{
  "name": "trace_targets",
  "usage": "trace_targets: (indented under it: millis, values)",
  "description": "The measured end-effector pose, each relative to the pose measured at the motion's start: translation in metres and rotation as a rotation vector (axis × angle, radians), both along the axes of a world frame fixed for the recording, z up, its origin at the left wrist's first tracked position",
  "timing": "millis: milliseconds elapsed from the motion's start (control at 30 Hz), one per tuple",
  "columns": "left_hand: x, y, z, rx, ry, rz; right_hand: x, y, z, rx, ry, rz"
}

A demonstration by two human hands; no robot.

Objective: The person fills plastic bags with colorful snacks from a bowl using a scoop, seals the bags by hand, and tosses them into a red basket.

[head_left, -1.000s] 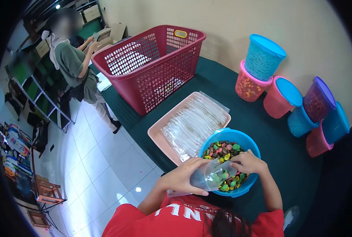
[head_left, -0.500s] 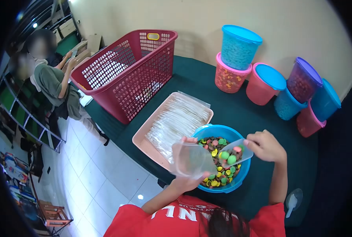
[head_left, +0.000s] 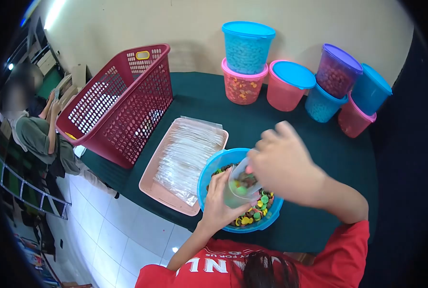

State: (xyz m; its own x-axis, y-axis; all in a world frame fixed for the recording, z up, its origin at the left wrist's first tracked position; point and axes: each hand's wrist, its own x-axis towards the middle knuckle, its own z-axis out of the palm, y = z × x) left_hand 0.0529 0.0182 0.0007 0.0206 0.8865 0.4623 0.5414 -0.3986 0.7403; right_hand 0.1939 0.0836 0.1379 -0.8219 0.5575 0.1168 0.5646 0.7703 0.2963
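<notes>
My left hand (head_left: 218, 204) is wrapped round a clear plastic cup (head_left: 233, 196) above the blue tub (head_left: 275, 218). Colourful round candies (head_left: 255, 211) in green, yellow and brown lie in that tub. With fingers closed, my right hand (head_left: 281, 161) grips a clear scoop (head_left: 245, 175), tilted into the cup's mouth; green, brown and pink pieces show in it. The scoop's handle is hidden behind my fingers. Left of the tub, a pink tray (head_left: 151, 192) holds a stack of clear plastic packets (head_left: 187, 156).
A tall maroon basket (head_left: 142, 103) stands at the back left. Lidded tubs, such as a blue one (head_left: 247, 48) and a pink one (head_left: 288, 91), line the wall. A person (head_left: 39, 134) in green is at the far left. Dark green cloth (head_left: 319, 168) covers the table.
The view has shifted. My right hand has raised the scoop and tipped it into the cup, which is now more upright in my left hand.
</notes>
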Motion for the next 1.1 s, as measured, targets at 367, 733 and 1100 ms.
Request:
trace_targets:
  millis: [367,733,1100]
  values:
    - [-0.004,0.003,-0.009,-0.006,-0.122,0.03,0.024,-0.013,0.021,0.067,0.077,-0.21]
    - [-0.009,-0.001,-0.019,-0.015,-0.379,0.061,0.017,0.006,-0.126,0.296,-0.059,-0.112]
    - [-0.006,-0.001,-0.012,0.026,-0.533,-0.004,0.03,0.013,-0.118,-0.216,-0.01,-0.175]
